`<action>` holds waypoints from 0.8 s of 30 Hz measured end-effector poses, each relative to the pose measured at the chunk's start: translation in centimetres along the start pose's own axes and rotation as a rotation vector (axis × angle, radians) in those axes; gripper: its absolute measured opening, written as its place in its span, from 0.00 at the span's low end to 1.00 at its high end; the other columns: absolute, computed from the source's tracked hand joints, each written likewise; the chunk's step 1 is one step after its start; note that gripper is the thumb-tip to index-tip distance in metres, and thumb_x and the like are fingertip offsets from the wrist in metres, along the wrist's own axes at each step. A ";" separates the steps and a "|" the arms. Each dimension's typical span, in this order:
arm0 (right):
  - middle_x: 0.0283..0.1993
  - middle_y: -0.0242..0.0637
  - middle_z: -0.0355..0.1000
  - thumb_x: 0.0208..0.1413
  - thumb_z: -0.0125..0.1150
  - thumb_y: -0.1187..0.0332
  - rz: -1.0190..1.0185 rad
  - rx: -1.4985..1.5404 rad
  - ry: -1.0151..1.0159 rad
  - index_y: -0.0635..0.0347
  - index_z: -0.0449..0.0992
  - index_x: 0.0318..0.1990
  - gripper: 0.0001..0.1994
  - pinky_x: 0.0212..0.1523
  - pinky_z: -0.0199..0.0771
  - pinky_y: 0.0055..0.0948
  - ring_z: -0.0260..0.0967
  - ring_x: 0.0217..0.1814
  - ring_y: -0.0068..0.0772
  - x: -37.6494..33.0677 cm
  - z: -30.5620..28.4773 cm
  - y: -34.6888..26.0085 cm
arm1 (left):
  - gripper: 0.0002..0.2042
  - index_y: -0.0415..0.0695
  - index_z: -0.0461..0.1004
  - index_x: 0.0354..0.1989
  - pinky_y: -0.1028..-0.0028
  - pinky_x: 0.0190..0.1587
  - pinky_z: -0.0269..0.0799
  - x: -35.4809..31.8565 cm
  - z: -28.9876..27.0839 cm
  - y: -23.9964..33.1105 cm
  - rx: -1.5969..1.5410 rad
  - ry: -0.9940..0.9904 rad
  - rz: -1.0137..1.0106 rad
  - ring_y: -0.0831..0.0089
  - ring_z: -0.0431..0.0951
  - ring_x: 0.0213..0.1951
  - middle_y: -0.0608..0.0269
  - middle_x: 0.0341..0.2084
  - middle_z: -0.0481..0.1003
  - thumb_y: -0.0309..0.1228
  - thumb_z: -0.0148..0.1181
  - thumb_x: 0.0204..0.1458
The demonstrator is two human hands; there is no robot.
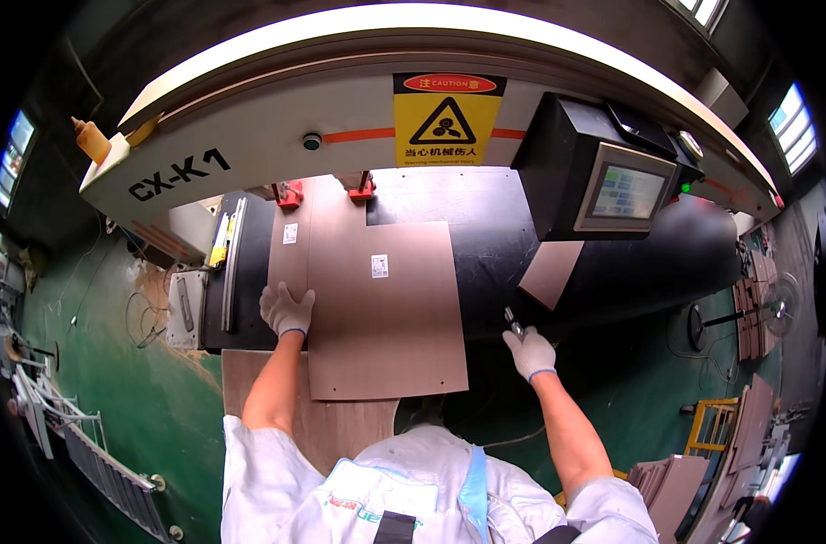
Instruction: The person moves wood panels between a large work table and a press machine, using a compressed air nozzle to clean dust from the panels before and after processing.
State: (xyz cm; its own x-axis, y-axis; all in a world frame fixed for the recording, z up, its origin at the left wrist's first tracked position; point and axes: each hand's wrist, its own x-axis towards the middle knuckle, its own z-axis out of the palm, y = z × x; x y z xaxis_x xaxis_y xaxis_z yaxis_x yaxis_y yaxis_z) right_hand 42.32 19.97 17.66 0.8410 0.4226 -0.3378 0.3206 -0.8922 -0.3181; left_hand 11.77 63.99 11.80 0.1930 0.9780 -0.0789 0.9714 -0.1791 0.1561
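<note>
My left hand [287, 309], in a pale glove, lies with fingers spread on a narrow brown panel [289, 258] that bears a white label. Right beside that strip is a wide brown board [386, 335], with a step cut in its far edge, a label and small holes near its front edge. My right hand [529, 352], also gloved, is closed around a small silver metal tool [512, 319] beyond the board's right side. The tool's exact kind does not show. Red clamp feet [289, 194] stand at the far ends of the panels, under the machine.
A white machine beam [277, 150] spans above the black worktable [485, 263]. From it hangs a control screen [623, 192] at the right. A small brown panel [551, 272] lies beneath the screen. A metal rail [234, 272] runs along the left side. Stacked boards [671, 490] stand at lower right.
</note>
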 end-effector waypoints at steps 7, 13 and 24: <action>0.56 0.62 0.79 0.55 0.69 0.40 -0.026 0.004 -0.156 0.70 0.79 0.57 0.37 0.62 0.76 0.49 0.78 0.60 0.60 -0.1 2.6 -8.5 | 0.51 0.49 0.52 0.82 0.44 0.79 0.37 3.9 2.0 1.7 0.056 -0.024 -0.055 0.36 0.47 0.79 0.36 0.79 0.49 0.71 0.52 0.57; 0.52 0.50 0.82 0.56 0.75 0.58 0.132 0.774 -0.441 0.75 0.78 0.58 0.30 0.56 0.80 0.37 0.81 0.52 0.41 -1.3 10.6 -7.1 | 0.50 0.48 0.51 0.82 0.43 0.78 0.41 3.4 1.7 1.8 0.091 -0.012 -0.043 0.36 0.47 0.79 0.36 0.80 0.48 0.72 0.48 0.59; 0.48 0.42 0.82 0.55 0.71 0.73 0.155 1.371 -0.637 0.70 0.81 0.53 0.18 0.52 0.82 0.38 0.81 0.46 0.35 -2.5 1.5 -6.5 | 0.56 0.36 0.53 0.79 0.53 0.74 0.61 -6.6 0.1 0.7 -0.070 -0.071 -0.070 0.40 0.63 0.73 0.34 0.74 0.59 0.62 0.68 0.50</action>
State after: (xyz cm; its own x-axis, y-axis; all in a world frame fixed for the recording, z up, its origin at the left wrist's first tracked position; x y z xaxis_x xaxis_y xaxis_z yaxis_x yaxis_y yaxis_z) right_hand 37.53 24.93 19.23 0.3897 0.6581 -0.6442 -0.6926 -0.2516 -0.6760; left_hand 11.21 57.36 12.34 0.1369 0.9774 -0.1611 0.9712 -0.1005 0.2160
